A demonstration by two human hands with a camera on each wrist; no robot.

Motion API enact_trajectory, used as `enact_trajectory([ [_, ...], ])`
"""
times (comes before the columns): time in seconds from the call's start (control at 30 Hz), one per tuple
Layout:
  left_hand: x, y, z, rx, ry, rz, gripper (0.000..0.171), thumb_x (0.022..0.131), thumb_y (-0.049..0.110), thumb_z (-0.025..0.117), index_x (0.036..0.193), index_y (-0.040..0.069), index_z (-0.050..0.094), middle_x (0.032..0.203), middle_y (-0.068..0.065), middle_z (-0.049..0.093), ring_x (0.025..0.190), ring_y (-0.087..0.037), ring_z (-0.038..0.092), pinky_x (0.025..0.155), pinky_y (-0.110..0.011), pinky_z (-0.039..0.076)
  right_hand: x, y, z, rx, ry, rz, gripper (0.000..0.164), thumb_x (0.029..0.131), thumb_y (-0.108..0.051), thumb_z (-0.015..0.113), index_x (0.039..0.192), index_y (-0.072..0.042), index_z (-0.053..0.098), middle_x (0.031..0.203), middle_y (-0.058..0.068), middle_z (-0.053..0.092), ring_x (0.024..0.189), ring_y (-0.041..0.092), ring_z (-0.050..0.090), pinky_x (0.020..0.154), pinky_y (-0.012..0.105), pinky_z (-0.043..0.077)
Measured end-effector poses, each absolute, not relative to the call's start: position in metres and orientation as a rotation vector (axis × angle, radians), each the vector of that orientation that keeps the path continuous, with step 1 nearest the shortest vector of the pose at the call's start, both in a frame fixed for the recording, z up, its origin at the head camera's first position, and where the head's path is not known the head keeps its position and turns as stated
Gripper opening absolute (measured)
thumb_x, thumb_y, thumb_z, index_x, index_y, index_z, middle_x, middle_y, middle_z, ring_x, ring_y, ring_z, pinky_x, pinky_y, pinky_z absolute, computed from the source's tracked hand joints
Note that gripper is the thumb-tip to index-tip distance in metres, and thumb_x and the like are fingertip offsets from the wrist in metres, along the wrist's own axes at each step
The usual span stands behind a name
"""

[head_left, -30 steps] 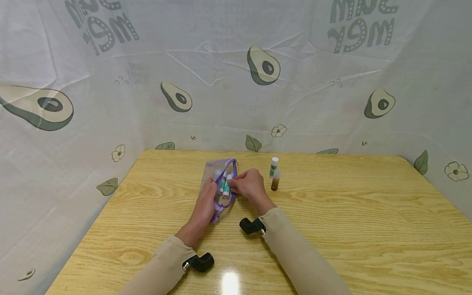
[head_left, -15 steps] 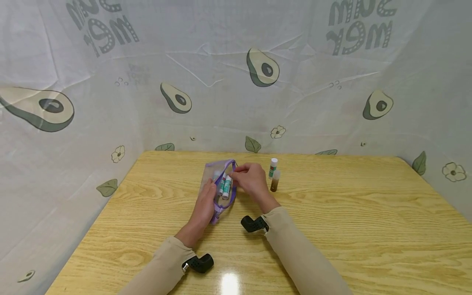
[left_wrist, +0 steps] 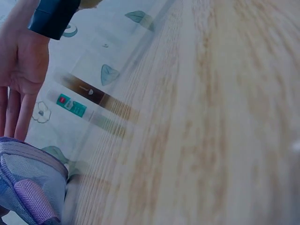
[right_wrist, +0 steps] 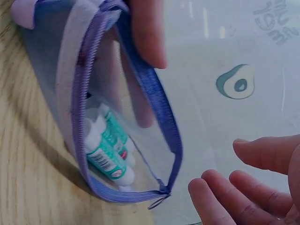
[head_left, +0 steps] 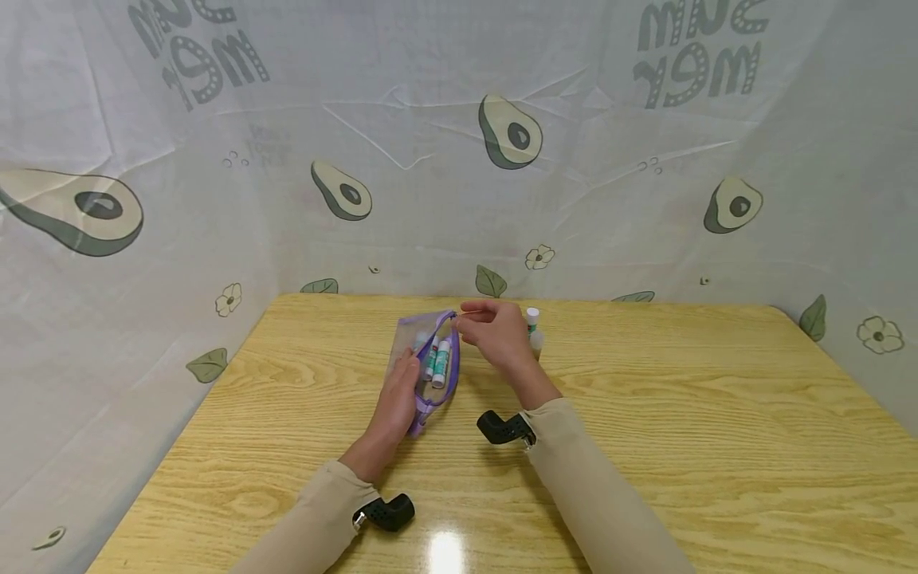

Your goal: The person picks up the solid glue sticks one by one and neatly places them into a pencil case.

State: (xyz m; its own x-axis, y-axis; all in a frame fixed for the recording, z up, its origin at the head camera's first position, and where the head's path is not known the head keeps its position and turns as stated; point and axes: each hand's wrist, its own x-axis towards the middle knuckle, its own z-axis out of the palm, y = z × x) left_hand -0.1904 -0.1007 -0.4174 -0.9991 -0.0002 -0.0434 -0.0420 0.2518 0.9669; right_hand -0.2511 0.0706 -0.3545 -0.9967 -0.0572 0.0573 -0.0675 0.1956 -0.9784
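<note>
A see-through mesh pouch (head_left: 410, 328) with purple zip edging stands unzipped, tilted on the table. My left hand (head_left: 397, 396) grips its near left side, thumb at the mouth and fingers behind the mesh. Several glue sticks (right_wrist: 108, 164) with green labels and white caps lie inside. By the far end of the zip is my right hand (head_left: 500, 336), thumb and fingers apart with nothing between them. In the right wrist view those fingers are clear of the zip pull (right_wrist: 159, 201).
Behind the right hand, partly hidden, another glue stick (left_wrist: 72, 107) and a brown tube with a clear cap (left_wrist: 89, 93) stand upright on the wooden table (head_left: 681, 414). A white cloth printed with avocados (head_left: 511, 131) hangs behind the table.
My right hand has let go of a glue stick inside the pouch, drawn back out and moved up and right to the zip's far end. The left hand stays on the pouch.
</note>
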Motion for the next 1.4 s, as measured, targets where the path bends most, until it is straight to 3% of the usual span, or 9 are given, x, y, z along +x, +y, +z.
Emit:
enact_trajectory([
  [0.2,-0.190,-0.102,-0.418,-0.029,2.472,1.898,0.062,0.117,0.036,0.026,0.167,-0.001,0.028,0.179,-0.019,0.014,0.167,-0.042,0.000,0.135,-0.062,0.002,-0.248,0.073,-0.348,0.158,-2.413,1.972,0.037,0.099,-0.013,0.076,0.134,-0.004,0.070,0.124,0.021,0.076,0.115,0.037,0.075,0.103,0.051,0.061],
  [0.57,-0.189,-0.101,-0.418,-0.033,2.454,1.905,0.062,0.117,0.037,0.027,0.167,0.001,0.028,0.179,-0.017,0.014,0.167,-0.040,0.000,0.135,-0.061,0.002,-0.246,0.081,-0.342,0.208,-2.419,1.904,0.042,0.098,-0.016,0.078,0.139,-0.007,0.069,0.128,0.018,0.076,0.117,0.032,0.075,0.100,0.043,0.063],
  [0.93,-0.191,-0.102,-0.419,-0.023,2.468,1.908,0.062,0.117,0.034,0.027,0.167,-0.003,0.026,0.178,-0.020,0.015,0.167,-0.043,0.001,0.135,-0.061,0.002,-0.245,0.085,-0.337,0.258,-2.401,1.926,0.045,0.097,-0.014,0.078,0.141,-0.008,0.068,0.133,0.019,0.074,0.121,0.032,0.074,0.106,0.047,0.060],
  [1.4,-0.191,-0.102,-0.419,-0.050,2.443,1.900,0.063,0.117,0.038,0.027,0.169,0.002,0.021,0.179,-0.016,0.014,0.168,-0.038,0.001,0.136,-0.058,0.003,-0.239,0.091,-0.329,0.287,-2.365,1.980,0.046,0.098,-0.013,0.077,0.142,-0.007,0.067,0.135,0.022,0.072,0.125,0.032,0.072,0.110,0.047,0.058],
])
